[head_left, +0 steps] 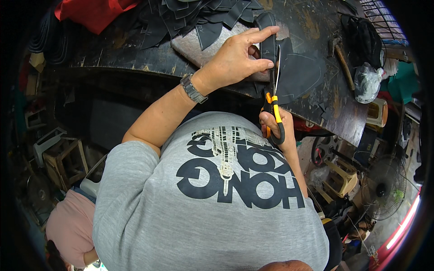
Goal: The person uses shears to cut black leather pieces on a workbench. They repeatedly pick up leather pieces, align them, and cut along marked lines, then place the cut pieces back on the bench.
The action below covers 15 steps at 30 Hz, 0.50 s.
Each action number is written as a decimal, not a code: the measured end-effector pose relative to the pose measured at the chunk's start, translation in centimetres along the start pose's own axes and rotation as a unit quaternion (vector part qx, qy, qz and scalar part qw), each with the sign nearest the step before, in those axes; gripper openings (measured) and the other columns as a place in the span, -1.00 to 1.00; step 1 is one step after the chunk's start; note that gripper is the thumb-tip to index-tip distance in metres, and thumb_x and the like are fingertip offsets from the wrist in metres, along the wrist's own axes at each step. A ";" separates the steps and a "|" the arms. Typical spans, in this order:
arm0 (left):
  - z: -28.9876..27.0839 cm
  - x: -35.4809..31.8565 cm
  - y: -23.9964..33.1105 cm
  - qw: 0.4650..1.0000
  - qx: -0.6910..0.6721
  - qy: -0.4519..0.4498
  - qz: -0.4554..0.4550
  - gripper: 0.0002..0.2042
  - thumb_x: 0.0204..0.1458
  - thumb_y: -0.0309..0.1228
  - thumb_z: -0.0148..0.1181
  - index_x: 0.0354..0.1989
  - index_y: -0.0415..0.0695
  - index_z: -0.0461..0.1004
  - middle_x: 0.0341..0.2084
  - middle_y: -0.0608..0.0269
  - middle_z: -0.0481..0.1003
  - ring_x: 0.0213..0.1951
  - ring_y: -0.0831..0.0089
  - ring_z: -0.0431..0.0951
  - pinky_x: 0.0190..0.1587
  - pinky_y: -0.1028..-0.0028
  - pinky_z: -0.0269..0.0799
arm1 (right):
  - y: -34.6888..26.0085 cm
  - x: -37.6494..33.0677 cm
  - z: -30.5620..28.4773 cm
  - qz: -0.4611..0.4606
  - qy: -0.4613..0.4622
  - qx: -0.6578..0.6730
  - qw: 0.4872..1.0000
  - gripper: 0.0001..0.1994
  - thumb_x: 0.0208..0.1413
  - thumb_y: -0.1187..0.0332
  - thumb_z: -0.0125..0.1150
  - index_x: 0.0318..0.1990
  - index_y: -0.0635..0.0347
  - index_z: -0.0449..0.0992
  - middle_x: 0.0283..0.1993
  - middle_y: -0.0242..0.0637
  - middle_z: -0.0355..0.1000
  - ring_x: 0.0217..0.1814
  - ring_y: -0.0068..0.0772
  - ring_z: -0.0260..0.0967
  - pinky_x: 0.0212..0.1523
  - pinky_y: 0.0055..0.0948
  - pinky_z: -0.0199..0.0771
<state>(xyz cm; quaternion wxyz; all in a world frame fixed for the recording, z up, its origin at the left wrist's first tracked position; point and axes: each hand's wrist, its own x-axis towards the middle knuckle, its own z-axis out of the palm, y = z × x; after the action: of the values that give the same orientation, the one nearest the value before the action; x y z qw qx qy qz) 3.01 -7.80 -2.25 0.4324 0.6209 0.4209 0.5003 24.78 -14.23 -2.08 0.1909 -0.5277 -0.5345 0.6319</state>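
Observation:
My left hand (239, 56), with a metal watch on the wrist, pinches a long narrow black strip (267, 34) that lies over a grey board (192, 45) on the dark workbench (117, 49). My right hand (280, 128) grips scissors (274, 97) with orange and black handles. The blades point away from me and run along the right edge of the strip, just beside my left fingertips. A larger black sheet (300, 72) lies to the right of the blades.
A heap of cut black pieces (194, 16) and red cloth (92, 13) lie at the back of the bench. A hammer (343, 63), a black bag (361, 38) and a clear plastic bag (367, 81) sit at right. Another person in pink (70, 226) is at lower left; a fan (384, 187) stands at right.

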 end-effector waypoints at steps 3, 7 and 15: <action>0.0 0.1 0.1 1.000 -0.006 0.003 0.000 -0.34 -0.04 -0.59 0.32 0.31 -0.10 0.25 -0.09 0.31 0.40 -0.30 0.69 0.50 -0.26 0.69 0.52 | -0.1 -0.1 0.2 0.005 0.009 -0.001 1.000 -0.71 0.06 0.19 0.37 -0.44 0.21 0.47 -0.69 -0.47 0.29 -0.73 -0.69 0.20 -0.68 -0.65 0.18; -0.1 0.2 0.1 1.000 -0.013 0.002 0.000 -0.34 -0.03 -0.60 0.31 0.30 -0.11 0.25 -0.06 0.28 0.39 -0.30 0.69 0.50 -0.23 0.68 0.54 | -0.1 0.0 0.3 0.005 0.000 -0.001 1.000 -0.57 0.07 0.01 0.32 -0.50 0.22 0.41 -0.67 -0.41 0.30 -0.73 -0.64 0.22 -0.71 -0.65 0.17; -0.3 0.3 0.0 0.999 -0.040 -0.004 -0.005 -0.34 -0.03 -0.61 0.30 0.31 -0.12 0.23 -0.07 0.26 0.39 -0.29 0.66 0.51 -0.22 0.64 0.57 | 0.0 -0.1 0.2 0.046 0.007 0.019 0.999 -0.75 0.06 0.24 0.38 -0.44 0.21 0.50 -0.70 -0.48 0.30 -0.75 -0.71 0.18 -0.71 -0.67 0.15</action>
<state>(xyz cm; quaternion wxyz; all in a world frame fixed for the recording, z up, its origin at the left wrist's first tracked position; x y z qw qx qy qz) 2.80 -7.51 -2.12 0.4610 0.6032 0.4022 0.5118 24.67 -14.40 -2.06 0.1750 -0.5524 -0.4964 0.6463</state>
